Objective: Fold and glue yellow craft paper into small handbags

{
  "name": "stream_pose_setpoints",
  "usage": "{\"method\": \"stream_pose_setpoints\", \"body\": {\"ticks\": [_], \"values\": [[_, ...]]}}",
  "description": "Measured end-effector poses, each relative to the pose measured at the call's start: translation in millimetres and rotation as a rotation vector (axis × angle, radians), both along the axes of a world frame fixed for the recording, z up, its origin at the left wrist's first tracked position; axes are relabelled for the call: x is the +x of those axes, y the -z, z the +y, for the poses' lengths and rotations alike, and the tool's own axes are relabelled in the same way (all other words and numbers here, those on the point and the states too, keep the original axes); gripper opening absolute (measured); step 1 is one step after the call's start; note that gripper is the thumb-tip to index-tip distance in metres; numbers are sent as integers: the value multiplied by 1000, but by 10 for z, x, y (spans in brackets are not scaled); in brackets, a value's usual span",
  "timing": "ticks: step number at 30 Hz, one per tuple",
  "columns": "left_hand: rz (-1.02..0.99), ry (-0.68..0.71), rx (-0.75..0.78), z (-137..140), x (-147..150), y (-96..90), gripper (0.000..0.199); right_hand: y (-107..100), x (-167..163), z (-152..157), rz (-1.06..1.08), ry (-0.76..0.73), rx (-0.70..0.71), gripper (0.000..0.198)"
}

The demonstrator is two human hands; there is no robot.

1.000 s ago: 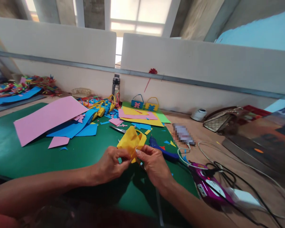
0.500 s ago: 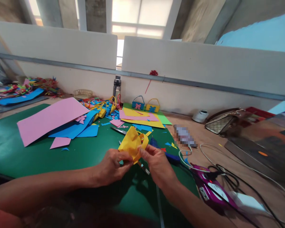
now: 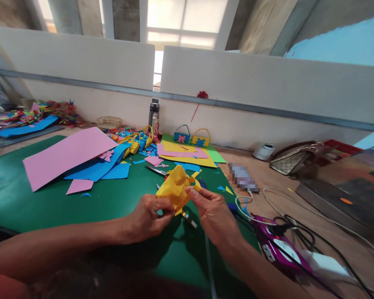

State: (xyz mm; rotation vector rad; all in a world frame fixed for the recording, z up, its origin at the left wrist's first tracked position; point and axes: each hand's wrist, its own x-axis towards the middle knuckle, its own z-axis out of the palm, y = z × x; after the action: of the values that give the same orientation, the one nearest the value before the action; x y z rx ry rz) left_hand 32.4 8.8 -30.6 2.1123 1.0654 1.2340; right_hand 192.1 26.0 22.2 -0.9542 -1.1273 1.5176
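Between my hands, above the green mat (image 3: 118, 207), is a small yellow paper bag (image 3: 175, 186) with a looped strip handle (image 3: 195, 184). My left hand (image 3: 151, 218) pinches the bag's lower left edge between thumb and fingers. The handle strip is gripped between the thumb and fingers of my right hand (image 3: 216, 211). Scissors (image 3: 156, 170) lie just behind the bag, partly hidden by it. A small cutter-like tool (image 3: 190, 220) lies below the bag, its far end covered.
Pink sheets (image 3: 71, 155) and blue sheets (image 3: 115, 171) lie left, with a pile of small bags (image 3: 137, 143) behind. Two finished bags (image 3: 181, 137) stand by the wall. At right are a phone (image 3: 243, 177), cables, a purple power strip (image 3: 282, 245) and a handbag (image 3: 294, 160).
My right hand has moved slightly right, drawing the handle strip outward from the bag. My left hand stays nearly in place, still holding the bag.
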Motion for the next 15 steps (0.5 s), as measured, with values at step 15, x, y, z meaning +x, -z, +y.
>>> {"method": "stream_pose_setpoints", "body": {"ticks": [15], "values": [[-600, 219, -610, 161, -140, -236, 22, 82, 102, 6, -820, 255, 1097, 21]]}}
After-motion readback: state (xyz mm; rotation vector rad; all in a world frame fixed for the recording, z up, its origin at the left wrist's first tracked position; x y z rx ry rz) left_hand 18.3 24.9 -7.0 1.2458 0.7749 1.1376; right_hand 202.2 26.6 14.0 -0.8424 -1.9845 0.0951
